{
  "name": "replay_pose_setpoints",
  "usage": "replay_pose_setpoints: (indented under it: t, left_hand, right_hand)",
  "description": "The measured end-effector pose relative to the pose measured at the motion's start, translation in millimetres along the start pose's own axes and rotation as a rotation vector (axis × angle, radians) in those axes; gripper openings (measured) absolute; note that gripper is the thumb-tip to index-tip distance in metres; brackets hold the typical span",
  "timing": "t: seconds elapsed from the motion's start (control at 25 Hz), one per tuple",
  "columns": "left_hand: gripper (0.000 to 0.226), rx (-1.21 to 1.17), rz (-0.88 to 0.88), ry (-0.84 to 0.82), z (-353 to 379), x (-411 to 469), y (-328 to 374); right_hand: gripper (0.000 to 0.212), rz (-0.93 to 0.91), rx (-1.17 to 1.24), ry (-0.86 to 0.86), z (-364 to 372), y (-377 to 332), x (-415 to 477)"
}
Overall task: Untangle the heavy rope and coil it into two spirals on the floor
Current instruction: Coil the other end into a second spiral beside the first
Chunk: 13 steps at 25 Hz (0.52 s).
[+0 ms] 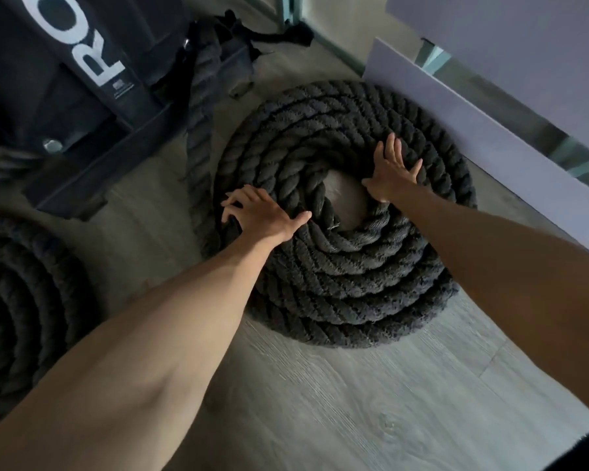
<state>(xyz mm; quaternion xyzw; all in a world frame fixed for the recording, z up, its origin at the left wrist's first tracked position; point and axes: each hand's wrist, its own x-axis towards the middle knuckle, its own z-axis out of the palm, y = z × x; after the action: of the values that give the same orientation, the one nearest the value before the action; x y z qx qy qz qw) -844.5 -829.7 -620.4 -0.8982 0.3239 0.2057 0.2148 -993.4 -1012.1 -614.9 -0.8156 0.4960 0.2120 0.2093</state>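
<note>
The floor carries two spirals of the same dark rope. Taking the black rack as landmark: the big coil lies just right of its base, against a pale panel; the second coil lies below the rack, cut off at the frame's left edge. A straight run of rope rises from the big coil's left side toward the rack — the strand likely left to tidy.

Two hands, both on the big coil. The left hand curls its fingers over the outer turns on the rack side, nearest that run. The right hand lies flat, fingers spread, gripping nothing, just beyond the bare centre — pressing the turns down, I judge.
</note>
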Motion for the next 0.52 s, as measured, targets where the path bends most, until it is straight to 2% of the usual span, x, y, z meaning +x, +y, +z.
replay_pose_setpoints:
  t: [0.24, 0.32, 0.4, 0.52]
  left_hand:
    - [0.131, -0.089, -0.004, -0.028, -2.6, -11.6, -2.6]
    - [0.114, -0.135, 0.069, -0.013, 2.1, -19.1, -18.1]
    - [0.087, -0.253, 0.194, 0.036, 12.2, -30.9, -49.2]
    - [0.051, -0.448, 0.263, 0.246, 35.6, -59.1, -114.7]
  right_hand:
    - [0.086, -0.008, -0.011, 0.020, 5.5, 3.0, 9.0]
    - [0.086, 0.023, -0.038, 0.022, 4.4, 1.0, 10.4]
    - [0.082, 0.078, -0.040, 0.026, 4.1, -10.4, 2.6]
    - [0.068, 0.131, -0.006, 0.114, 25.3, -39.2, -23.8]
